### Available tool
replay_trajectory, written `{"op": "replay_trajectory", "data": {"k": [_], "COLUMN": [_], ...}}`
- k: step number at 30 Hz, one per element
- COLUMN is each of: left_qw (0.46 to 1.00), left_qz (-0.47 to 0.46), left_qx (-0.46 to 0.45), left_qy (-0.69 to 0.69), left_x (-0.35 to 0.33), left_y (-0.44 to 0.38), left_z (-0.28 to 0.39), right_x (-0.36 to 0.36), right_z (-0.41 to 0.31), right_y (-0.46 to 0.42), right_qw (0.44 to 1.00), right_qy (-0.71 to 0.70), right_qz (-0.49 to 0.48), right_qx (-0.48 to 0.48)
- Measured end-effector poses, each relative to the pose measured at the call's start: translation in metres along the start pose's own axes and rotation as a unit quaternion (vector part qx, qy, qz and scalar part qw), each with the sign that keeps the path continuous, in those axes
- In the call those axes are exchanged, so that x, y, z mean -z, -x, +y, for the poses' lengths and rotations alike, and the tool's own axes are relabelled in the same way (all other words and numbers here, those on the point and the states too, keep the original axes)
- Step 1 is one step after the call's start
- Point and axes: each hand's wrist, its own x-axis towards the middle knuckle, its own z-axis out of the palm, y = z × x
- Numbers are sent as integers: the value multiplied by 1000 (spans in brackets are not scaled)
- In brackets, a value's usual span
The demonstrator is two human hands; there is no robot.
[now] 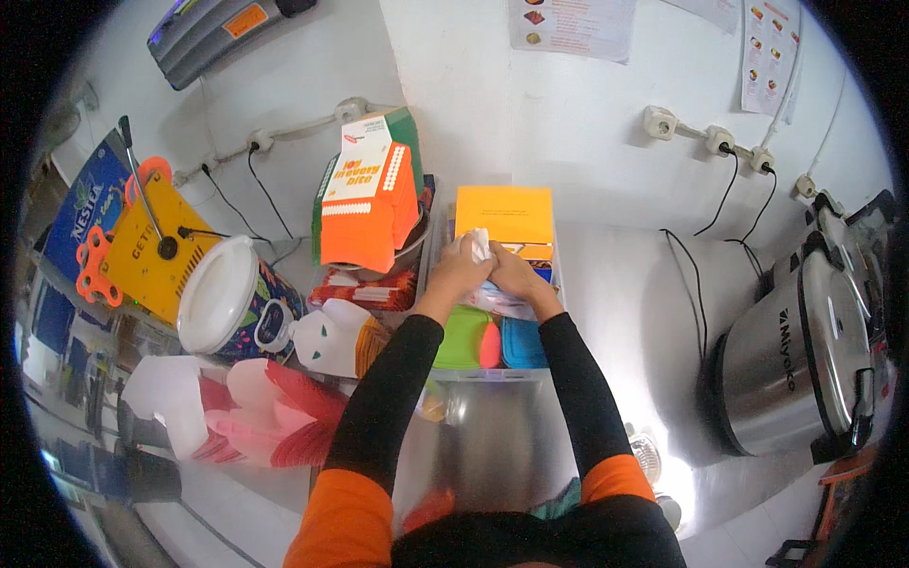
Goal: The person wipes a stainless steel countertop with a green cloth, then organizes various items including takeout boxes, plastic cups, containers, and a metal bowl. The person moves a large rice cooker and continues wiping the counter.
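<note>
My left hand (458,273) and my right hand (517,271) meet over a clear plastic bin (497,375), closed on a crumpled white paper or tissue (480,243) between them. Beyond them in the bin stands a yellow cardboard box (504,211). A whitish plastic packet (503,302) lies just under my hands. Nearer to me in the same bin are a green item (458,337), a pink one (490,344) and a blue one (523,343), partly behind my sleeves.
Left of the bin stand folded orange food cartons (366,227), red-and-white packets (366,290), stacked paper cartons (277,412) and a white-lidded tub (216,295). A large steel cooker (781,355) stands at the right, with black cables (699,284) by the wall.
</note>
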Motion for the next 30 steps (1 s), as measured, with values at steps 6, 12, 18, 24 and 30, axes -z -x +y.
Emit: {"op": "replay_trajectory", "data": {"k": [6, 12, 18, 24, 30], "left_qw": [994, 994, 961, 956, 988], "left_qz": [-91, -98, 61, 85, -4], "left_qx": [39, -37, -52, -131, -152], "left_qy": [-43, -44, 266, 249, 13], "left_x": [0, -1, -4, 23, 50], "left_y": [47, 28, -13, 8, 68], "left_z": [0, -29, -44, -35, -11], "right_x": [-18, -25, -22, 23, 45], "right_z": [-19, -33, -57, -29, 9], "right_y": [53, 93, 101, 96, 114], "right_qw": [1000, 999, 985, 865, 976], "right_qy": [6, 28, 144, 162, -124], "right_qz": [26, 18, 96, 469, 152], "right_qx": [18, 25, -16, 74, 97]}}
